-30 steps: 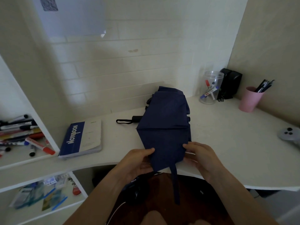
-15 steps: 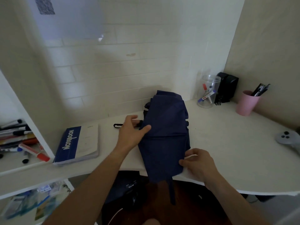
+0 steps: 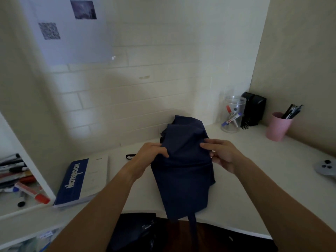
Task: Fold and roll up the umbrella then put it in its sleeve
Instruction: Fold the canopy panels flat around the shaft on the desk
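Umbrella (image 3: 183,171) flat on desk (image 3: 254,179); left hand (image 3: 151,155) fingers pinch canopy fold, right hand (image 3: 221,154) fingers curled, gripping opposite edge.

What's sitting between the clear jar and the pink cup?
In the head view, a black box-like object stands against the wall between the clear jar and the pink cup.

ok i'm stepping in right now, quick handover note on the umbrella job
Left hand: pinching the umbrella cloth at its left edge, about mid-length.
Right hand: fingers on the cloth at the right edge, level with the left.
Umbrella: lying on the desk, cloth loose and flat, near end and strap hanging over the desk's front edge. A black loop shows left of it.
Done: umbrella collapsed.
Left: fold the panels, roll tight, fasten the strap, slide it into its sleeve. I cannot pick out the sleeve with certainty.
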